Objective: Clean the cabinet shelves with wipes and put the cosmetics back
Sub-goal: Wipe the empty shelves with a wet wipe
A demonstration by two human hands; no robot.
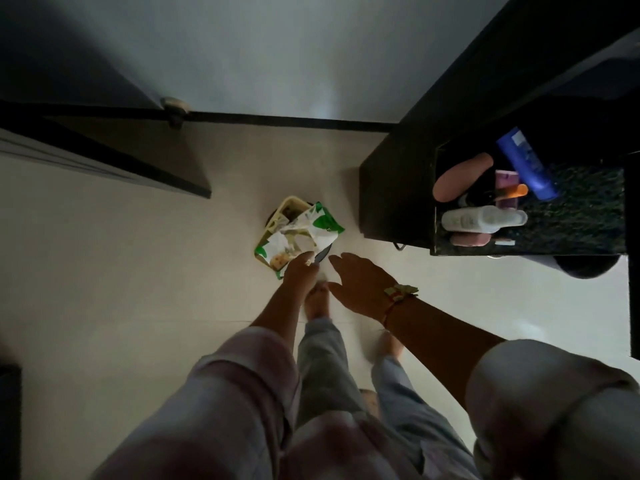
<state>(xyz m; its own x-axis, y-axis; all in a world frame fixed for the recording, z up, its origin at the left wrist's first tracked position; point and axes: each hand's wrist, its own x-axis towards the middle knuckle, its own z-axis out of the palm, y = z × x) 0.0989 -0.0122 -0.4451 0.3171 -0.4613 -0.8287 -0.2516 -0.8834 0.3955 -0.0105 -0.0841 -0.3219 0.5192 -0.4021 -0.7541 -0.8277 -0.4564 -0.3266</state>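
Observation:
A green and white pack of wipes hangs over the floor at the centre, and my left hand grips its near edge. My right hand hovers just right of the pack with fingers spread, holding nothing. On the dark cabinet shelf at the right lie the cosmetics: a blue bottle, a white bottle, a pink tube, an orange-capped item and a small purple box.
A small yellow basket stands on the pale floor under the pack. A dark door stands open at the left. The dark cabinet side rises at the right. My bare feet are below my hands.

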